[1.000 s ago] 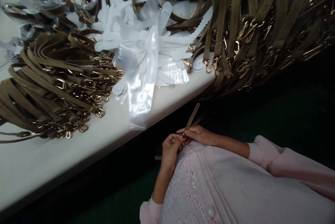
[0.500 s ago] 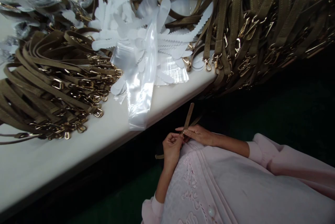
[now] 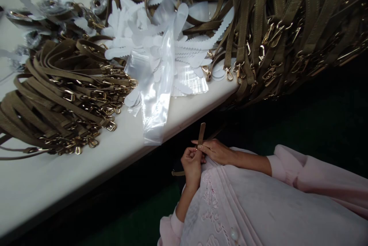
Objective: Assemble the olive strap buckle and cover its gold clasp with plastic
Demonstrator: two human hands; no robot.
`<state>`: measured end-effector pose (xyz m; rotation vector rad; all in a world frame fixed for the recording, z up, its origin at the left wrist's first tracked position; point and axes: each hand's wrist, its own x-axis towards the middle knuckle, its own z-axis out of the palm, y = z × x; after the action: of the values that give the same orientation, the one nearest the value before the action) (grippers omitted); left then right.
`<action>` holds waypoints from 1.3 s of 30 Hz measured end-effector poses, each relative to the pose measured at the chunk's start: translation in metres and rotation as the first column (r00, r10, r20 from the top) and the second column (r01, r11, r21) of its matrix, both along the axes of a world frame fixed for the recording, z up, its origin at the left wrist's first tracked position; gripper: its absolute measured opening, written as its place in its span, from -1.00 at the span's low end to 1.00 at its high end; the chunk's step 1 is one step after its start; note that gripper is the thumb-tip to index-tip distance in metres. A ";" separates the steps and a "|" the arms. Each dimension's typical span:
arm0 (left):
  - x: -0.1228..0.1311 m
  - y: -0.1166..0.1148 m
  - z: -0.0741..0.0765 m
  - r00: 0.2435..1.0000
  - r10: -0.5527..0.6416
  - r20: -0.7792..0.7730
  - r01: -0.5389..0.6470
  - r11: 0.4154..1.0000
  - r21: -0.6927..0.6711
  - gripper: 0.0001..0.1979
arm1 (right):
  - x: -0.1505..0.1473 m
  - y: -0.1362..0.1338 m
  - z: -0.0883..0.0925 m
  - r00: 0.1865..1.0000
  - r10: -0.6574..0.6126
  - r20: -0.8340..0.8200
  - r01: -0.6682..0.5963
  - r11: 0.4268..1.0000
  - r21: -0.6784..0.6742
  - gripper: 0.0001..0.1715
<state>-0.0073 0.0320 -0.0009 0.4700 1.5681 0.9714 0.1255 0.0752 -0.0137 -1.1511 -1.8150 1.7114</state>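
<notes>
Over my lap, just off the table's edge, my left hand (image 3: 192,166) and my right hand (image 3: 217,151) meet at an olive-brown strap (image 3: 201,132). The fingers of my left hand are curled and pinch it. My right thumb presses on the strap near the left fingertips, its index finger stretched along behind. One flat end of the strap points up from between the hands. Another piece of strap (image 3: 178,173) shows left of my left wrist. The spot where the fingers meet is small, and what lies under them is partly hidden.
On the white table (image 3: 184,117) lie a pile of buckled straps (image 3: 57,96), clear plastic bags (image 3: 156,111) and white scalloped strips (image 3: 189,46). Plastic-wrapped coils (image 3: 54,6) sit behind. Many straps with gold clasps (image 3: 258,27) hang over the edge at right.
The strap's free end has swung left and lower, standing more upright. Both hands stay together on it. The whole view has shifted slightly.
</notes>
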 end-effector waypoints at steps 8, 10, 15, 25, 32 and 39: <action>-0.009 -0.009 -0.011 0.982 0.003 0.189 0.004 0.999 -0.040 -0.62 | 0.011 0.001 0.000 0.960 0.279 0.038 -0.281 0.957 0.068 -0.40; -0.012 -0.008 -0.009 0.967 -0.003 0.253 0.007 1.000 -0.017 -0.63 | 0.014 0.001 0.005 0.947 0.319 0.036 -0.321 0.946 0.049 -0.51; -0.025 -0.004 0.007 0.904 -0.101 0.416 0.070 0.994 0.089 -0.63 | 0.021 -0.006 0.006 0.970 0.240 -0.047 -0.229 0.960 0.162 -0.44; -0.066 -0.023 0.011 0.883 -0.321 0.341 0.293 0.947 0.134 -0.70 | 0.034 0.009 0.012 0.968 0.206 0.144 -0.233 0.950 0.208 -0.76; -0.087 -0.017 0.021 0.838 -0.545 0.035 0.542 0.837 0.071 -0.63 | 0.039 0.025 0.021 0.966 0.248 0.069 -0.254 0.960 0.120 -0.77; -0.084 0.014 0.026 0.770 -0.627 -0.119 0.633 0.774 0.019 -0.42 | 0.049 0.045 0.025 0.921 0.276 0.275 -0.328 0.930 0.166 -0.79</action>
<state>-0.0908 0.0462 0.0255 1.0307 1.3258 0.4677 0.1743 0.1206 0.0108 -1.0764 -2.3732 1.5337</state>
